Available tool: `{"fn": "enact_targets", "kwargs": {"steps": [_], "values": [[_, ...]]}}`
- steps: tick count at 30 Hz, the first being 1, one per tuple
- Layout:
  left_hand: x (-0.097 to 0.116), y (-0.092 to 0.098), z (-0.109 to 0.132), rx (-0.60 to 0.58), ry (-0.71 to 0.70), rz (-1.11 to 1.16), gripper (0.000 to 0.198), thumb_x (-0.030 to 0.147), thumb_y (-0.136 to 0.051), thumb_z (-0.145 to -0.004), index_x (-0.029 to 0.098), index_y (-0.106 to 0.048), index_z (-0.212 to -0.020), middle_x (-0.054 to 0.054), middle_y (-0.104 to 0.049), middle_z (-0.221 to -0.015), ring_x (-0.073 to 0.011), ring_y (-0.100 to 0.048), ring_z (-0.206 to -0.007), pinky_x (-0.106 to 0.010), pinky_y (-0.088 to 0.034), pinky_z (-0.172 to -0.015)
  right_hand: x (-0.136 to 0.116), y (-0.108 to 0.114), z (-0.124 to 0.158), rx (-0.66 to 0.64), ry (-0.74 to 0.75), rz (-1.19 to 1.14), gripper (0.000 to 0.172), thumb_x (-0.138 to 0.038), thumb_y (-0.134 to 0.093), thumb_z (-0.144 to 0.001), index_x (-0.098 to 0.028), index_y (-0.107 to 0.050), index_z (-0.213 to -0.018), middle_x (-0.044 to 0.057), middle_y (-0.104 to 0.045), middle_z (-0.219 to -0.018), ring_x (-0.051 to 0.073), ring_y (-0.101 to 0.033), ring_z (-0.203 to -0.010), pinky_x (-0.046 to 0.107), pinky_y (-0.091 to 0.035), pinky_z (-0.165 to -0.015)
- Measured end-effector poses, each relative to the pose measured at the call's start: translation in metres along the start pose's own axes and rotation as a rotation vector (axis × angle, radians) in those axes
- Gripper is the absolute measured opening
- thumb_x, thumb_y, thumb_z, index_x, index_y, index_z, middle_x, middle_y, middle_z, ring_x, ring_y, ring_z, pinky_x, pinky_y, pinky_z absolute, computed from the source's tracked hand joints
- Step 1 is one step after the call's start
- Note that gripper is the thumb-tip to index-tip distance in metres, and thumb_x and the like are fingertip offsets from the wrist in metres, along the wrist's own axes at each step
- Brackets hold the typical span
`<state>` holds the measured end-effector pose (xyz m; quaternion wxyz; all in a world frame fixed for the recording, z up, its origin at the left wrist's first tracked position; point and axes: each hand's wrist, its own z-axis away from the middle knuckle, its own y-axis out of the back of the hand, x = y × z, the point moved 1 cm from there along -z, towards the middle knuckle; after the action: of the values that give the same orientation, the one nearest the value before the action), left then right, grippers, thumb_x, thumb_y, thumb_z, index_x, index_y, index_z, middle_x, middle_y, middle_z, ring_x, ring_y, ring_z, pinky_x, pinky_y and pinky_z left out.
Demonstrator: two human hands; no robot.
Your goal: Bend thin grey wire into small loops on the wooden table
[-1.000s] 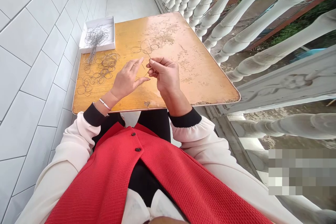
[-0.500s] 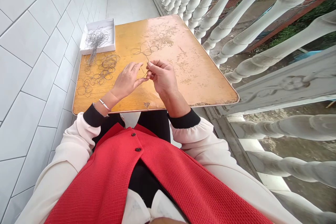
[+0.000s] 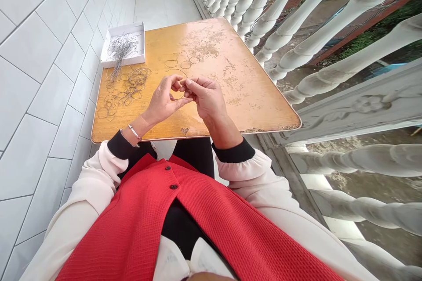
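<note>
Head view: thin dark strand (image 3: 180,71) is at the hands, above the near half of the worn tabletop (image 3: 260,112). Right hand (image 3: 209,96) has thumb and forefinger pinched together, clamped on the strand; one end arcs free beyond the fingertips. Left hand (image 3: 163,99) is curled into a rough ring, thumb and forefinger apart, tips close against the right fingers. Can't tell whether any left fingertip grips the strand; overlap hides it.

Handling, judged by look: very light, weight negligible. Springy rather than limp, since the free end keeps its curve unsupported. Probably fine wire or similar; material not confirmed. Thin section likely rolls or slips between bare fingertips, and a sharp bend could kink it. Best hold: thumb-and-forefinger pinch close to the worked spot, second pinch a little along, free end clear.

Tangle risk looks high in the looped pile (image 3: 136,80) left of the hands and the bundle (image 3: 121,47) spilling over the white box (image 3: 133,60). Separate loops (image 3: 194,59) beyond the hands lie looser, easier to lift singly by an outer edge.
</note>
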<state>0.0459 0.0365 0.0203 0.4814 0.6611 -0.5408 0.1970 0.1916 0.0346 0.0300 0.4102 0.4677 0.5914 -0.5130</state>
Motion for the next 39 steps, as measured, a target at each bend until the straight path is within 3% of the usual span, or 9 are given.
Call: {"fn": "enact_targets", "kwargs": {"steps": [9,16,21,25,27,31,34,39], "values": [[-0.004,-0.001,0.001,-0.016,-0.053,-0.044,0.050,0.049,-0.076,-0.085,0.025,-0.058,-0.126,-0.006,-0.063,-0.112,-0.0192,-0.061,-0.101,-0.032,-0.053,-0.085,0.000,0.001,0.000,0.001,0.029,0.005,0.021,-0.036,-0.082,-0.078,-0.020,-0.070,-0.072,-0.002,-0.064,-0.068,0.007,-0.054,-0.057,0.020,-0.046,-0.054],[-0.001,-0.004,0.001,0.023,-0.054,-0.022,0.039,0.045,-0.075,-0.087,0.023,-0.062,-0.117,-0.004,-0.064,-0.104,-0.0182,-0.063,-0.097,-0.033,-0.051,-0.089,0.001,-0.003,0.004,0.002,0.062,-0.042,0.025,-0.040,-0.085,-0.075,-0.021,-0.069,-0.070,0.000,-0.069,-0.073,0.012,-0.064,-0.069,0.025,-0.053,-0.061],[0.006,-0.008,0.001,0.034,0.010,0.013,0.041,0.041,-0.078,-0.086,0.024,-0.061,-0.119,-0.005,-0.067,-0.112,-0.0190,-0.066,-0.101,-0.034,-0.052,-0.093,0.004,-0.002,0.004,-0.006,0.080,-0.040,0.025,-0.040,-0.084,-0.077,-0.021,-0.067,-0.074,0.000,-0.068,-0.075,0.012,-0.065,-0.071,0.027,-0.055,-0.066],[0.013,-0.005,0.002,0.040,0.046,0.056,0.057,0.044,-0.083,-0.080,0.027,-0.058,-0.128,-0.006,-0.066,-0.118,-0.0209,-0.067,-0.107,-0.032,-0.055,-0.086,0.004,0.001,0.002,0.020,0.091,0.010,0.022,-0.039,-0.081,-0.080,-0.022,-0.068,-0.076,-0.001,-0.066,-0.073,0.011,-0.062,-0.066,0.026,-0.053,-0.062],[0.015,0.000,0.003,0.038,0.079,0.102,0.055,0.047,-0.080,-0.083,0.027,-0.059,-0.129,-0.006,-0.068,-0.114,-0.0202,-0.067,-0.106,-0.029,-0.055,-0.080,0.002,0.003,0.001,0.048,0.101,0.033,0.018,-0.035,-0.080,-0.082,-0.022,-0.069,-0.075,-0.003,-0.065,-0.071,0.009,-0.058,-0.062,0.024,-0.050,-0.061],[0.011,0.013,0.001,0.035,0.128,0.165,0.024,0.043,-0.064,-0.096,0.023,-0.070,-0.107,-0.003,-0.069,-0.095,-0.0152,-0.066,-0.089,-0.027,-0.054,-0.075,-0.003,0.004,0.001,0.004,0.106,0.049,0.015,-0.027,-0.080,-0.082,-0.020,-0.071,-0.073,-0.003,-0.064,-0.067,0.006,-0.055,-0.059,0.022,-0.048,-0.060],[0.011,0.019,-0.003,0.079,0.095,0.083,0.010,0.030,-0.071,-0.091,0.023,-0.073,-0.085,-0.001,-0.067,-0.084,-0.0154,-0.064,-0.087,-0.029,-0.051,-0.079,-0.003,0.002,0.002,-0.039,0.087,0.046,0.013,-0.023,-0.082,-0.081,-0.019,-0.072,-0.072,-0.003,-0.065,-0.066,0.006,-0.054,-0.058,0.022,-0.047,-0.061],[0.018,0.018,-0.003,0.166,0.087,-0.010,0.016,0.022,-0.072,-0.089,0.023,-0.069,-0.074,0.000,-0.064,-0.076,-0.0153,-0.060,-0.082,-0.030,-0.049,-0.079,0.002,0.000,0.003,-0.015,0.054,0.023,0.017,-0.030,-0.086,-0.077,-0.019,-0.074,-0.075,-0.003,-0.067,-0.067,0.006,-0.054,-0.057,0.021,-0.047,-0.058]]}}
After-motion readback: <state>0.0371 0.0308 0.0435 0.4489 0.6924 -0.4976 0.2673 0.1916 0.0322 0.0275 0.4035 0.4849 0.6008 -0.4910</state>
